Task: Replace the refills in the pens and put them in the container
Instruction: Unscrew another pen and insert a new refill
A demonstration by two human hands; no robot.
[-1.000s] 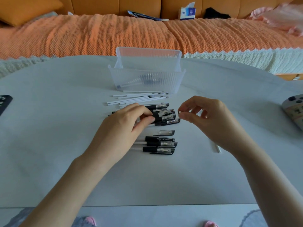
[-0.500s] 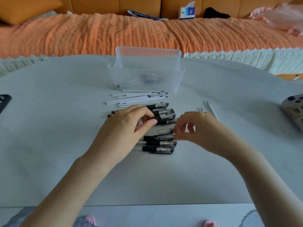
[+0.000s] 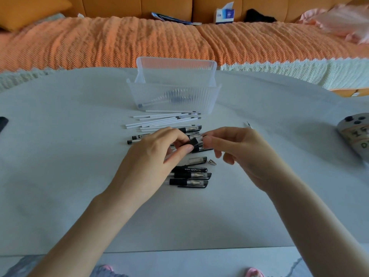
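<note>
L hand [image 3: 151, 156], R hand [image 3: 239, 154] round pen [image 3: 194, 141]

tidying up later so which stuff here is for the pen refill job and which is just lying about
Job: held pen, white refills, pens on table, loose cap, metal tip, clear container.
Lying about: game controller, tissue box, booklet.

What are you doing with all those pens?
A person is working on one pen. The left hand grips it above the pile of black pens, and the right hand pinches its front end. A small metal tip and a clear cap lie loose on the table. White refills lie before the clear container, which has another pen in it.
</note>
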